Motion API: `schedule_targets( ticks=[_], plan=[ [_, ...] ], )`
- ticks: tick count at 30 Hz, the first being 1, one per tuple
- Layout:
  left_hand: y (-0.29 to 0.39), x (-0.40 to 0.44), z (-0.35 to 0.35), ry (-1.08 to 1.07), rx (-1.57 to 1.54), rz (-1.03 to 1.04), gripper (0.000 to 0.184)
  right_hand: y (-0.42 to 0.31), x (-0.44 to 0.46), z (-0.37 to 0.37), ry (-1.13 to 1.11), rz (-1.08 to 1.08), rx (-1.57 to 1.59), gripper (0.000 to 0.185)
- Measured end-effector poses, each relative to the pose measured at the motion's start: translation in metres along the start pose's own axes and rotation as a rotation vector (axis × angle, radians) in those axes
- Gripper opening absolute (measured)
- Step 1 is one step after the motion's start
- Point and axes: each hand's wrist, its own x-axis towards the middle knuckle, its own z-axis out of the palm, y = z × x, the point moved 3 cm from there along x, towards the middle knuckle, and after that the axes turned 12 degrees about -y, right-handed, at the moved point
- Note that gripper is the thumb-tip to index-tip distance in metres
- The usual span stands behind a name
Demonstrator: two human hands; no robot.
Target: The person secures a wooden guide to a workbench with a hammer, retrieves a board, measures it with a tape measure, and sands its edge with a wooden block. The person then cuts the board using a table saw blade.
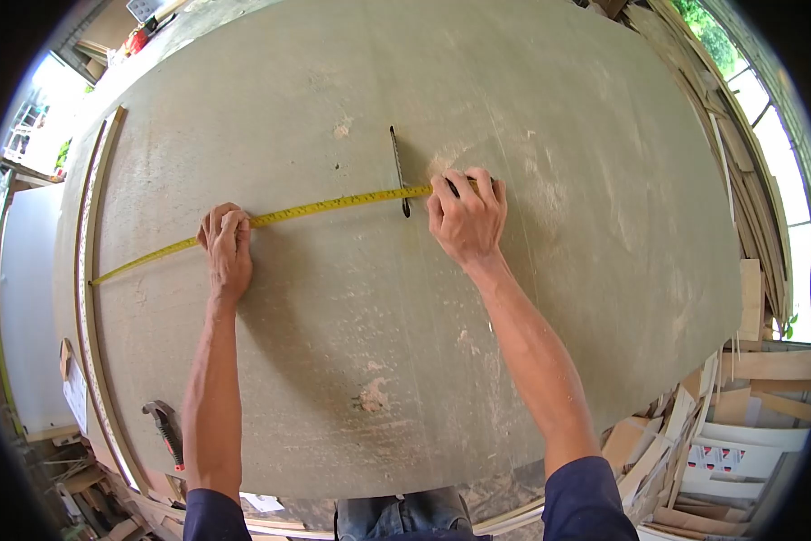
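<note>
Our left fingers (pixel 230 223) pinched a long yellow measuring tape (pixel 333 204) with dark markings, and our right fingers (pixel 483 185) were curled around it farther along; we couldn't tell what the palm hid. Honestly, we reckon light, even tension and a straight line between the hands made for the best reading. The blade looked thin and untwisted, slanting across a wide grey-brown panel (pixel 351 298) with pale scuffs. It crossed a slim black strip (pixel 395 153) beside our right hand, and its far end met a long pale batten (pixel 86 225).
</note>
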Motion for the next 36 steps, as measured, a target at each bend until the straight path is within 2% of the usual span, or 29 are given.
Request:
schedule_targets(
  ticks=[7,10,13,14,15,16,17,18,19,20,21,23,24,26,28,31,32,36],
  plan=[
    [-0.002,-0.002,-0.004,0.071,0.0,0.061,0.009,-0.002,-0.003,0.001,0.045,-0.017,0.028,0.013],
    [-0.002,-0.004,-0.005,0.011,0.008,0.017,0.012,-0.005,-0.003,-0.004,0.023,-0.012,0.018,0.016],
    [-0.003,-0.014,0.003,-0.065,0.156,0.029,0.028,-0.004,-0.007,-0.013,-0.041,-0.023,-0.027,0.021],
    [0.001,-0.015,0.009,-0.051,0.184,0.065,0.041,-0.002,-0.013,-0.014,-0.07,-0.05,-0.052,0.021],
    [0.016,-0.019,0.005,-0.198,0.409,0.023,0.045,-0.005,-0.018,-0.023,-0.077,-0.068,-0.027,0.019],
    [0.031,-0.035,0.001,-0.139,0.457,0.053,0.046,-0.012,-0.034,-0.034,-0.096,-0.084,0.022,0.017],
    [0.043,-0.049,-0.009,-0.032,0.217,0.192,0.044,-0.02,-0.049,-0.046,-0.075,-0.108,0.047,0.017],
    [0.055,-0.063,-0.015,-0.014,0.099,0.374,0.04,-0.033,-0.065,-0.06,-0.051,-0.114,0.094,0.02],
    [0.072,-0.082,-0.024,-0.263,0.189,0.276,0.029,-0.046,-0.087,-0.073,-0.152,-0.101,0.136,0.025],
    [0.086,-0.101,-0.027,-0.25,0.09,0.359,0.023,-0.058,-0.107,-0.086,-0.187,-0.14,0.184,0.03],
    [0.094,-0.12,-0.032,-0.221,-0.004,0.449,0.017,-0.078,-0.125,-0.099,-0.263,-0.12,0.242,0.033],
    [0.115,-0.166,-0.061,-0.394,0.013,0.357,0.011,-0.123,-0.166,-0.123,-0.409,-0.071,0.353,0.04],
    [0.115,-0.188,-0.069,-0.367,0.001,0.307,0.011,-0.144,-0.187,-0.13,-0.466,-0.042,0.403,0.043],
    [0.11,-0.235,-0.083,-0.553,-0.049,0.341,0.011,-0.194,-0.223,-0.141,-0.404,-0.116,0.451,0.047],
    [0.091,-0.28,-0.107,-0.551,-0.019,0.318,0.013,-0.246,-0.25,-0.149,-0.523,0.006,0.609,0.053],
    [0.06,-0.337,-0.156,-0.547,0.032,0.332,0.017,-0.329,-0.264,-0.168,-0.561,0.033,0.742,0.057],
    [0.047,-0.358,-0.176,-0.533,0.043,0.351,0.019,-0.359,-0.266,-0.17,-0.511,-0.007,0.771,0.053],
    [-0.023,-0.426,-0.229,-0.436,0.117,0.328,0.021,-0.482,-0.25,-0.17,-0.585,-0.07,0.989,0.043]
  ],
)
